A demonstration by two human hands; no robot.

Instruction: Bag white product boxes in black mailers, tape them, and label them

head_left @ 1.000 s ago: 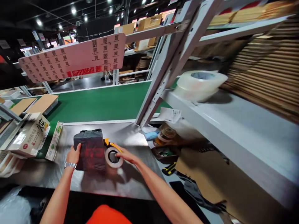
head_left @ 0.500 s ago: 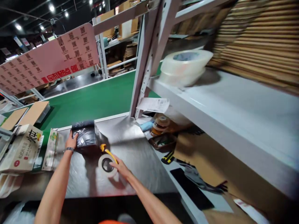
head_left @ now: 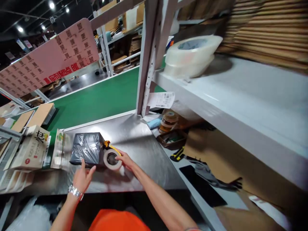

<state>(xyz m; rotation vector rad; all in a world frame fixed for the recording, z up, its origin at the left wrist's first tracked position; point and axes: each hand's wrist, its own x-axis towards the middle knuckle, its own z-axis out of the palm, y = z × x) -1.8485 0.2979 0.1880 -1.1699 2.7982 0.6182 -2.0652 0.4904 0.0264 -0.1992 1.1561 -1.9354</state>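
A package wrapped in shiny black plastic (head_left: 86,148) sits on the metal worktop (head_left: 154,163). My left hand (head_left: 82,178) is just in front of it, with thumb and index finger spread. The index fingertip is at the package's lower front edge; whether it touches, I cannot tell. My right hand (head_left: 125,161) is closed around the yellow handle of a tape dispenser (head_left: 115,149). A large roll of clear tape (head_left: 106,157) is mounted on the dispenser. Its yellow head is close against the package's right side.
Printed cartons (head_left: 33,147) stand at the left. Behind the worktop runs a green conveyor belt (head_left: 108,93). A white shelf (head_left: 240,86) at the right bears tape rolls (head_left: 192,56) and stacked cardboard (head_left: 269,35). Under it lie a yellow-black cutter (head_left: 177,154) and gloves (head_left: 209,175).
My left hand has left the package's left side and come nearer, in front of it. The package now shows its top, turned and closer. My right hand still holds the dispenser beside it.
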